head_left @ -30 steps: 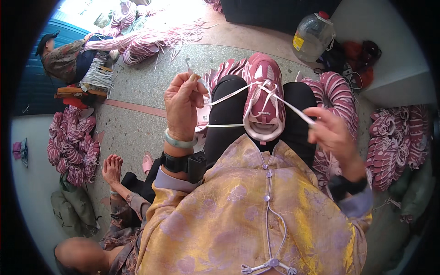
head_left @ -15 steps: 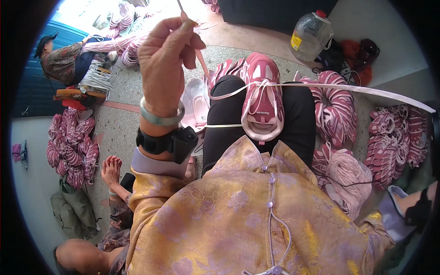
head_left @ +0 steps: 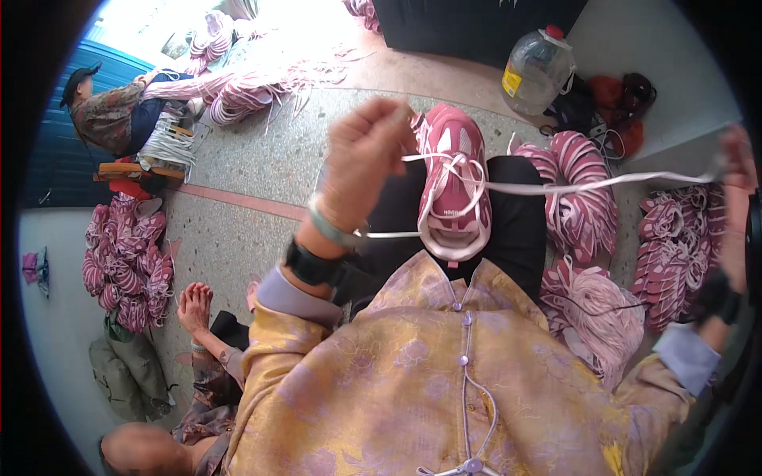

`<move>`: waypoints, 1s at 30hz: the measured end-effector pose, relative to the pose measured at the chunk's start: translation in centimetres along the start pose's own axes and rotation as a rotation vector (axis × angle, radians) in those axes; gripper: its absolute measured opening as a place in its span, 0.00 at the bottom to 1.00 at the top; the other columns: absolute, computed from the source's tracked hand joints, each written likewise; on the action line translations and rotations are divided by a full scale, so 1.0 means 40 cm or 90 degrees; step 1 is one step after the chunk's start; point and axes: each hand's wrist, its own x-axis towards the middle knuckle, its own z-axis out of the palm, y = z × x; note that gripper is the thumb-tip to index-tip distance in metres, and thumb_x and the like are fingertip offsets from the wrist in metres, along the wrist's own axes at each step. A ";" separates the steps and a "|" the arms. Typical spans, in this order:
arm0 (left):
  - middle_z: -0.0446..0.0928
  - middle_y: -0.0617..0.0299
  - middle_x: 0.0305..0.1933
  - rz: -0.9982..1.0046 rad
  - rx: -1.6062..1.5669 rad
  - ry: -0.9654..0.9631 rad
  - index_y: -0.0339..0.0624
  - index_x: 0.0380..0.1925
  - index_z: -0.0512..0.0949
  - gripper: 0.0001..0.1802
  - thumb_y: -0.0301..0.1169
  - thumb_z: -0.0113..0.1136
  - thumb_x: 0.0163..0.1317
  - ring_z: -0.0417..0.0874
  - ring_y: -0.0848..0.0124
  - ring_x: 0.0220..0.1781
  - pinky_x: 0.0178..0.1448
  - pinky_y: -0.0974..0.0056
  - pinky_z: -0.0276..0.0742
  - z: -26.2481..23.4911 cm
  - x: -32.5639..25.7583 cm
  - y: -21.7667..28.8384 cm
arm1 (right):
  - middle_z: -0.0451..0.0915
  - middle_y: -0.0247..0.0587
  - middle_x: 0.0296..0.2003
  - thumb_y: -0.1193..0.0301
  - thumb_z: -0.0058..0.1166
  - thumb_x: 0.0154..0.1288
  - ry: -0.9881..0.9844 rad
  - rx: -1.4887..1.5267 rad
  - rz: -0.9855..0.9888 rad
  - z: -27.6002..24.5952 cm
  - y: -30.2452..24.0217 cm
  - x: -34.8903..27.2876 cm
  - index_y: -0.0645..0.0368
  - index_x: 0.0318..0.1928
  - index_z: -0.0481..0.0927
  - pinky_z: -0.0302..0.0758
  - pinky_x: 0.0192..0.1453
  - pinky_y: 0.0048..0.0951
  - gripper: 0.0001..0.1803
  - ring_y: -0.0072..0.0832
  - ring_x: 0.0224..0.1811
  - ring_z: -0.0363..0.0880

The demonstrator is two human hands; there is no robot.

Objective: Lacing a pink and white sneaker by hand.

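A pink and maroon sneaker (head_left: 456,178) lies across my dark-trousered knees, its heel opening toward me. White shoelaces (head_left: 459,164) cross at its throat in a loose knot. My left hand (head_left: 361,155), smeared by motion, is closed just left of the shoe, with a short length of lace running from its fingers to the knot. Far out at the right edge, my right hand (head_left: 738,166) is closed on the other lace end (head_left: 587,187), which stretches slightly slack from the shoe. A pale thin cord (head_left: 389,235) passes from near my left wrist to the shoe's side.
Bundled pink sneaker uppers (head_left: 583,194) and a pale lace hank (head_left: 599,309) lie on my right, more bundles (head_left: 127,262) at far left. A large plastic jug (head_left: 536,71) stands ahead. One person (head_left: 111,111) sits far left, another (head_left: 147,448) close at my lower left.
My left hand has come down and right, toward the shoe. My right hand has come into view at the right edge. The right-hand lace has lowered and gone slacker.
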 end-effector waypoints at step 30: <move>0.75 0.64 0.21 -0.248 -0.097 -0.121 0.35 0.32 0.77 0.08 0.30 0.53 0.62 0.72 0.82 0.14 0.15 0.79 0.69 0.078 -0.059 -0.173 | 0.73 0.35 0.29 0.75 0.53 0.60 -0.447 0.045 0.115 0.260 0.505 -0.436 0.68 0.36 0.78 0.68 0.36 0.18 0.07 0.18 0.31 0.71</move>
